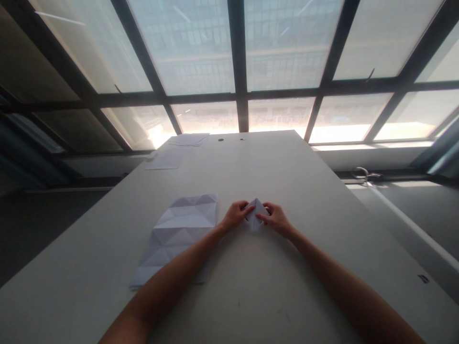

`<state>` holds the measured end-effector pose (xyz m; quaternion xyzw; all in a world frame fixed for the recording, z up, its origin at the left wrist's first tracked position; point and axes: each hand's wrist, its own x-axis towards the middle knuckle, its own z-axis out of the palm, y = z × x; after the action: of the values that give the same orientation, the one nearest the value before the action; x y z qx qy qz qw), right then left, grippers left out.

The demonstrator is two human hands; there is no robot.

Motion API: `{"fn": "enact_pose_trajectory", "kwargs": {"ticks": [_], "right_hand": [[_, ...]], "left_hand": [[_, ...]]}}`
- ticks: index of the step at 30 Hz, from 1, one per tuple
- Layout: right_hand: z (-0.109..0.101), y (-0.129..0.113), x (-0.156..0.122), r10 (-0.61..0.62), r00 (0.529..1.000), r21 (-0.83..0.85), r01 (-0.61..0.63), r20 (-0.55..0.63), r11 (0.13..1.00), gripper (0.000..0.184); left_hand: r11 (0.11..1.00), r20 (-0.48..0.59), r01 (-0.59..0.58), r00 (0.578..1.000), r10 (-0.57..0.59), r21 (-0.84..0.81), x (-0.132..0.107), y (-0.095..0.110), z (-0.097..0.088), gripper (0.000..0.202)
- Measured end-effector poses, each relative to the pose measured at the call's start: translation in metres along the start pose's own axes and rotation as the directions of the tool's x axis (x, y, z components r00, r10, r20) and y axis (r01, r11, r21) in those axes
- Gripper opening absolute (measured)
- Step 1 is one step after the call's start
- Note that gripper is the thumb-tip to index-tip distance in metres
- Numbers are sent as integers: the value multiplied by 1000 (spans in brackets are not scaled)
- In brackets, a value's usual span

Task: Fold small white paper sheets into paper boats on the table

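Observation:
A small folded piece of white paper (255, 220), roughly diamond-shaped with a crease down its middle, is held between my two hands over the table. My left hand (235, 214) pinches its left side, thumb on the near face. On the opposite side my right hand (275, 218) grips the right edge, its thumb also on the face. The fingertips behind the paper are partly hidden. Left of my hands lies a larger creased white sheet (191, 210), opened out with a grid of fold lines; my left forearm covers part of it.
The long white table (272, 162) runs away toward the windows. Flat white sheets (165, 158) lie at its far left, and two small round holes mark its far end. A white pole (405, 212) stands off the right side.

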<state>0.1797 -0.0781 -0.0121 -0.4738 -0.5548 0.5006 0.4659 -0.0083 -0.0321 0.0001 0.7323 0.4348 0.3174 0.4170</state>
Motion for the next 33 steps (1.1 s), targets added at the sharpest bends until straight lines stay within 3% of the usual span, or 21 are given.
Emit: {"fn": "enact_pose_trajectory", "kwargs": {"ticks": [9,15,19,29,33], "right_hand": [[1,2,0,-60,992,10,62,-108,998,32],[-2,4,1,-23,1000,41,22,12,999,57],[-1,4,0,-39,999,32,38,28,999,62],[-1,1,-2,-37,999,-6,37,27,999,41],[0,-3,-4,-14,999,-4,14,41,1000,36]], "left_hand": [[981,128,37,992,-12,-189,0,3,0,53],[976,80,52,996,-36,-211,1,-1,1,53],[979,58,45,998,-34,-198,1,0,0,52],[991,100,18,995,-4,-135,-2,11,-3,51],[988,132,68,990,-50,-137,-3,12,-2,49]]}}
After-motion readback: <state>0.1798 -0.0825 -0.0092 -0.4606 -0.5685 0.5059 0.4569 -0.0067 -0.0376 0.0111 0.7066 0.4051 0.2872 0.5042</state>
